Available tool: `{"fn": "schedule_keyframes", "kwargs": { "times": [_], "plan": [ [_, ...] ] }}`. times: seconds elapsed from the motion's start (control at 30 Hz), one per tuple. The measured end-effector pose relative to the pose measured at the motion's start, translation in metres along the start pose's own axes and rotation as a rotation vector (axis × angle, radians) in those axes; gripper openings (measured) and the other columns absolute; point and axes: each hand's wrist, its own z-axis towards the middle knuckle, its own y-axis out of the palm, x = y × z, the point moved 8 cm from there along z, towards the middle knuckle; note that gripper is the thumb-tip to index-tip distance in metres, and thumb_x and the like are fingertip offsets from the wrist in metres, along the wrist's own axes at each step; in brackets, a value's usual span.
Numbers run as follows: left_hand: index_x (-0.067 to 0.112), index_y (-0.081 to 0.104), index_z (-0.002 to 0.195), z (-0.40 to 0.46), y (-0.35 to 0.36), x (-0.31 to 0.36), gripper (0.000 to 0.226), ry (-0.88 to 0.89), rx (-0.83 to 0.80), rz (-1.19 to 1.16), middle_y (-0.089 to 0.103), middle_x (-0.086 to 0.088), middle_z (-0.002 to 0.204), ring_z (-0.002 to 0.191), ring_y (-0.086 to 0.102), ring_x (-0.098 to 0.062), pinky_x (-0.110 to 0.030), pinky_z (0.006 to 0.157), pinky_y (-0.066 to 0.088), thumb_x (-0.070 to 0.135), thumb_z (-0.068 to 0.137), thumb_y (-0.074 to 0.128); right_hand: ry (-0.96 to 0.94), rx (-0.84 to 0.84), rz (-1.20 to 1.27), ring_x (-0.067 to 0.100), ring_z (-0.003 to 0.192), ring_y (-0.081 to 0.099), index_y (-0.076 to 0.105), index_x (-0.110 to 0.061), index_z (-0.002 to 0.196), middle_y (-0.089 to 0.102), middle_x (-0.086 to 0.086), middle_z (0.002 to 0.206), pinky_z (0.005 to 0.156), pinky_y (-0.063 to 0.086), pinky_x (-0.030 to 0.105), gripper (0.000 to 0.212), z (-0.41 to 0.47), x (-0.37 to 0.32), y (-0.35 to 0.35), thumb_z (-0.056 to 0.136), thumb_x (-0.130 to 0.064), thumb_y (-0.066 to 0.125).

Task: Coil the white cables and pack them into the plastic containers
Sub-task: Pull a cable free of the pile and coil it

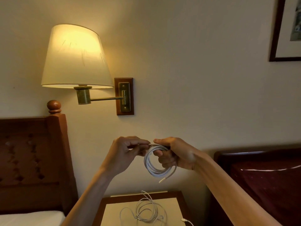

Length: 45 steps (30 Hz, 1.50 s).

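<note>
Bedroom wall, cream; lit wall lamp (76, 57) upper left, wooden headboard (32, 160) at left, dark bed (268, 180) at right, framed picture (286, 28) in top right corner. Nightstand (114, 209) at bottom centre, between the beds.

Coiled white cable (158, 162) held in air above nightstand, well clear of its top. Coil plane roughly upright, facing camera; free plug end hanging off lower right of loop. Right hand (174, 154) curled through coil, thumb pressed on top, clamping the turns. Left hand (128, 152) just beside, fingertips pinched on the strand at coil's top left.

Second white cable (146, 209) lying loose and tangled near nightstand's centre, a connector near right front edge.

No plastic containers visible. Judgement: coiling nearly complete; tail left to tuck. Open air on all sides of hands.
</note>
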Motion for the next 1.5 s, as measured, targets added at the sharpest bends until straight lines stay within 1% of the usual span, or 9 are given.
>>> {"fn": "schedule_keyframes", "kwargs": {
  "times": [0.2, 0.33, 0.47, 0.6, 0.7, 0.9, 1.13, 1.3, 1.5],
  "plan": [
    [0.005, 0.073, 0.104, -0.006, 0.01, -0.017, 0.021, -0.305, -0.093, -0.322, 0.074, -0.01, 0.089, 0.082, 0.071, -0.022, -0.026, 0.07, 0.057, 0.008, 0.091, 0.057, 0.005, -0.028, 0.023, 0.01, 0.047, 0.019, 0.047, -0.014, 0.067, 0.028, -0.004, 0.054, 0.046, 0.023, 0.023, 0.048, 0.005, -0.002, 0.002, 0.106, -0.031, 0.024],
    [0.007, 0.076, 0.096, -0.024, 0.028, -0.029, 0.023, -0.538, -0.06, -0.655, 0.071, -0.014, 0.087, 0.08, 0.068, -0.023, -0.031, 0.072, 0.057, 0.018, 0.082, 0.062, -0.006, 0.222, -0.188, 0.011, 0.047, 0.025, 0.05, -0.014, 0.065, 0.032, -0.001, 0.053, 0.048, 0.025, 0.023, 0.05, 0.008, -0.005, -0.012, 0.105, -0.034, 0.03],
    [0.002, 0.072, 0.098, -0.035, 0.036, -0.033, 0.029, -0.644, -0.026, -0.855, 0.067, -0.021, 0.1, 0.1, 0.065, -0.036, -0.054, 0.095, 0.049, 0.027, 0.089, 0.057, -0.066, 0.517, -0.407, 0.009, 0.044, 0.037, 0.054, -0.014, 0.066, 0.041, -0.006, 0.047, 0.05, 0.035, 0.022, 0.051, 0.006, -0.009, -0.024, 0.105, -0.038, 0.032],
    [0.011, 0.072, 0.104, -0.034, 0.033, -0.022, 0.026, -0.53, -0.039, -0.652, 0.068, -0.018, 0.103, 0.105, 0.063, -0.033, -0.055, 0.098, 0.048, 0.028, 0.085, 0.068, -0.135, 0.596, -0.405, 0.008, 0.043, 0.038, 0.056, -0.014, 0.066, 0.043, -0.009, 0.046, 0.053, 0.035, 0.026, 0.051, 0.006, -0.007, -0.026, 0.104, -0.039, 0.033],
    [0.017, 0.071, 0.102, -0.031, 0.031, -0.021, 0.018, -0.515, -0.002, -0.463, 0.068, -0.016, 0.098, 0.1, 0.065, -0.028, -0.042, 0.094, 0.052, 0.02, 0.085, 0.07, -0.184, 0.629, -0.432, 0.006, 0.045, 0.041, 0.058, -0.014, 0.067, 0.046, -0.008, 0.047, 0.055, 0.038, 0.027, 0.051, 0.004, -0.009, -0.024, 0.105, -0.037, 0.034],
    [0.016, 0.056, 0.088, -0.021, 0.027, 0.001, 0.009, -0.277, 0.172, 0.185, 0.053, 0.001, 0.071, 0.059, 0.049, -0.008, -0.018, 0.052, 0.042, 0.013, 0.086, 0.065, -0.277, 0.669, -0.537, 0.01, 0.05, 0.044, 0.056, -0.015, 0.065, 0.048, -0.003, 0.053, 0.06, 0.042, 0.034, 0.051, 0.007, -0.012, -0.012, 0.103, -0.041, 0.034],
    [0.016, 0.062, 0.109, -0.022, 0.025, 0.011, 0.019, -0.015, 0.28, 0.403, 0.068, 0.006, 0.095, 0.081, 0.065, -0.003, -0.012, 0.068, 0.051, 0.021, 0.09, 0.064, -0.278, 0.709, -0.473, 0.006, 0.044, 0.04, 0.055, -0.015, 0.067, 0.047, -0.005, 0.051, 0.055, 0.039, 0.029, 0.048, 0.005, -0.008, -0.021, 0.101, -0.044, 0.036],
    [0.012, 0.067, 0.1, -0.031, 0.019, 0.023, 0.028, 0.12, 0.388, 0.617, 0.074, 0.001, 0.086, 0.065, 0.07, -0.009, -0.023, 0.051, 0.056, 0.031, 0.081, 0.071, -0.176, 0.665, -0.205, 0.01, 0.046, 0.038, 0.056, -0.013, 0.074, 0.041, -0.009, 0.046, 0.053, 0.038, 0.025, 0.048, 0.004, 0.008, -0.027, 0.1, -0.047, 0.035],
    [0.012, 0.057, 0.085, -0.034, 0.025, 0.019, 0.021, 0.194, 0.376, 0.577, 0.064, 0.006, 0.069, 0.048, 0.055, -0.006, -0.016, 0.041, 0.042, 0.03, 0.096, 0.056, -0.287, 0.775, -0.424, 0.003, 0.044, 0.044, 0.06, -0.018, 0.069, 0.049, -0.008, 0.049, 0.057, 0.041, 0.028, 0.042, -0.001, -0.001, -0.034, 0.095, -0.049, 0.048]
  ]
}}
